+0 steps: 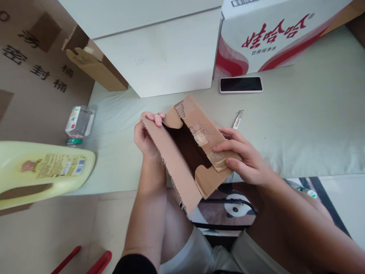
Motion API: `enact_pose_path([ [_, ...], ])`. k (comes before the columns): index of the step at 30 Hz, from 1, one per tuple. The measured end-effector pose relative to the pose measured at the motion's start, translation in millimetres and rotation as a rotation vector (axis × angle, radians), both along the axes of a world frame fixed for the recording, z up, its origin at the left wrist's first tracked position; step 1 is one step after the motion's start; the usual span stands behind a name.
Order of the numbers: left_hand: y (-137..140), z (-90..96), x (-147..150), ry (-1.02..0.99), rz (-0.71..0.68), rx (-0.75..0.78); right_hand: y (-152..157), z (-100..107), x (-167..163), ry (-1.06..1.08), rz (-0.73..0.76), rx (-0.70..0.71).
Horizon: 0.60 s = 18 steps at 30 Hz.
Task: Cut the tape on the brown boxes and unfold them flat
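Note:
A small brown cardboard box (182, 167) is held tilted between my two hands, its flaps spread and its dark inside showing. My left hand (149, 133) grips the far left edge, fingertips bent over the cardboard near a rounded side flap. On the right flap, which carries torn tape and scuffed paper, rest the fingers of my right hand (242, 156), with the palm partly hidden. A slim utility knife (237, 119) lies on the pale cloth just beyond my right hand.
A phone (241, 85) lies before a white and red carton (273, 42). Beside that stands a large white box (165, 57). At left are a clear bottle (80, 123), a yellow jug (62, 163) and another open cardboard box (99, 68). Red handles (99, 262) show at lower left.

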State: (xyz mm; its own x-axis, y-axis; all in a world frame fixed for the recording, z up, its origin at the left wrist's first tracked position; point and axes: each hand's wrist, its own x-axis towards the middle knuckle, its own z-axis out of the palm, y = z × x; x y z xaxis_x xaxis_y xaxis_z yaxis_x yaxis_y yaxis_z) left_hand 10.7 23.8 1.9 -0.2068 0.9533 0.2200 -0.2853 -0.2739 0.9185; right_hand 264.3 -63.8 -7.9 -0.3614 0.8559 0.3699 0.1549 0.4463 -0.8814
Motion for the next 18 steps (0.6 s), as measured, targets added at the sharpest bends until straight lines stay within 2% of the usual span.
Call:
enact_pose_path([
  [6,-3,-0.2,-8,-0.045,-0.073,-0.020,-3,-20,1,0.115,-0.017,-0.106],
  [9,-1,-4.6,-19,-0.060,-0.070,-0.010,-3,-29,1,0.218,-0.008,-0.232],
  [11,0,-10.3,-29,-0.140,-0.058,-0.014,-1,-29,-1,0.174,-0.057,-0.356],
  [15,1,-24.9,-45,-0.445,0.049,-0.082,1,-19,-4,-0.079,-0.112,-0.615],
  [16,1,-27.8,-47,-0.462,0.065,-0.109,1,-18,-5,-0.114,-0.110,-0.670],
  [18,0,-30.9,-48,-0.367,0.065,-0.135,0,-19,-5,-0.108,-0.133,-0.763],
])
